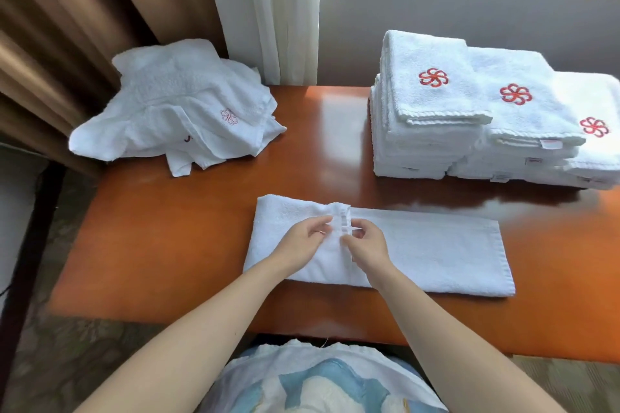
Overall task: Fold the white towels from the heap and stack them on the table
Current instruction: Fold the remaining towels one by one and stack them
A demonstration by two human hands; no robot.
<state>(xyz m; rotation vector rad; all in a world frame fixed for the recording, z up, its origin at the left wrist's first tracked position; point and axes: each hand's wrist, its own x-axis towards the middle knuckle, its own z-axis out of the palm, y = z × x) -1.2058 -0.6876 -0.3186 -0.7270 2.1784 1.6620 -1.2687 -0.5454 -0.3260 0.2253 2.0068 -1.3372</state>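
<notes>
Table [201, 211], heap [177, 104] left, stack [469, 117] right, towel [436, 251] front

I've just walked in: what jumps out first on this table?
The red pinwheel logos on the folded white stack, far right of the orange table. Then the left hand and right hand pinching a hem on the half-folded towel up front; a rumpled heap sits far left.
</notes>
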